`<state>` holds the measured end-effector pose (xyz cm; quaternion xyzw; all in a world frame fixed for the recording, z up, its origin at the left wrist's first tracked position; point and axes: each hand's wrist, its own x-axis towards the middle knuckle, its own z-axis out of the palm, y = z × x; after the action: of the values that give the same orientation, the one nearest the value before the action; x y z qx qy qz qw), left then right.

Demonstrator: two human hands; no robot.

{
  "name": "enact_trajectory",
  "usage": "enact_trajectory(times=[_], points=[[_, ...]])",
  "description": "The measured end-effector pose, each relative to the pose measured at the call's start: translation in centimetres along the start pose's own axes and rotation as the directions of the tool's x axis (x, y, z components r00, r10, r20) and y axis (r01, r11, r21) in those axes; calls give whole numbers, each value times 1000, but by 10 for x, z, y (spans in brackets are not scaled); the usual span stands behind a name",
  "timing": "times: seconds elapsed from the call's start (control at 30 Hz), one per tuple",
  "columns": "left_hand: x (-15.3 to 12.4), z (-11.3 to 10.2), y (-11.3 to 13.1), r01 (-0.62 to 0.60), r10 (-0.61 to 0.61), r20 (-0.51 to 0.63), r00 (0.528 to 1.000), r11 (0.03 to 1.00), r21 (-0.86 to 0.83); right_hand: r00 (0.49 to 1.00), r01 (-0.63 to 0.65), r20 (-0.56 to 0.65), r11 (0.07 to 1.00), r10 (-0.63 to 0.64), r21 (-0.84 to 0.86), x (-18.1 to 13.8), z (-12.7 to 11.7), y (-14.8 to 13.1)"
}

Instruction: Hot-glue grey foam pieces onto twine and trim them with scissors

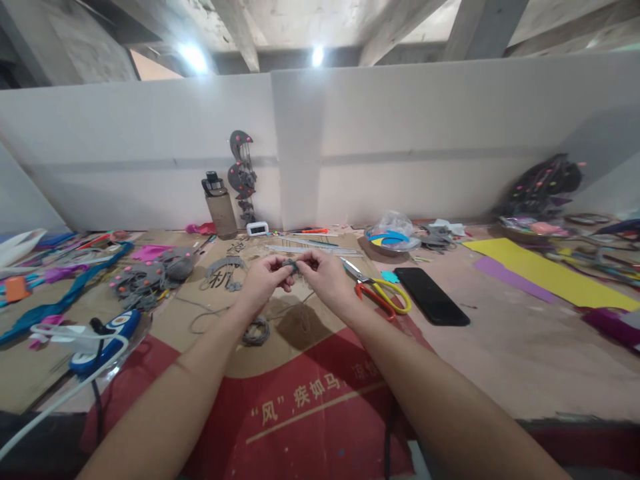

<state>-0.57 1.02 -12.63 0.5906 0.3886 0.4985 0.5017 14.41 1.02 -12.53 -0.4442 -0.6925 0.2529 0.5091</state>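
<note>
Bare forearms [175, 393] end in 2 hands [265, 281] [325, 277] pinching a small greenish piece [293, 265] held crosswise.

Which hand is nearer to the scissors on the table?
Right. The right hand is just to the left of the scissors, close to the blades; the left hand is farther left, beyond the right hand.

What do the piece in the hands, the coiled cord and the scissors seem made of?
Piece: too small to tell. Coiled cord: probably fabric or yarn, matte grey, softly looped. Scissors: likely metal blades, by their shine; smooth red and yellow handles, probably plastic.
</note>
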Motion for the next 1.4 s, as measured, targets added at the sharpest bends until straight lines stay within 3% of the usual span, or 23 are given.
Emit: enact_trajectory(times=[0.27,0.43,0.57,0.7,0.83,1.0,1.2,1.4], points=[[-3,3,4,-12,13,53,998,1000,-22,996,-92,-18,995,92,30,-1,-1,-4],[-1,2,2,81,-83,-6,997,987,-135,987,-162,54,964,154,209,5,2,3],[0,1,1,88,-97,-48,994,981,-171,980,-198,81,937,183,286,8,5,6],[-1,3,1,58,-61,-30,998,992,-109,986,-165,35,960,162,224,6,6,6],[-3,2,4,27,-28,7,1000,997,73,991,-134,22,983,133,126,4,3,4],[-2,-8,9,-45,49,-5,999,951,305,988,-96,122,994,90,44,3,-1,-2],[0,-12,10,-11,25,-51,998,967,254,997,-15,72,995,8,97,2,3,4],[0,-9,7,62,-53,-64,997,987,149,999,-17,38,1000,17,6,0,2,3]])
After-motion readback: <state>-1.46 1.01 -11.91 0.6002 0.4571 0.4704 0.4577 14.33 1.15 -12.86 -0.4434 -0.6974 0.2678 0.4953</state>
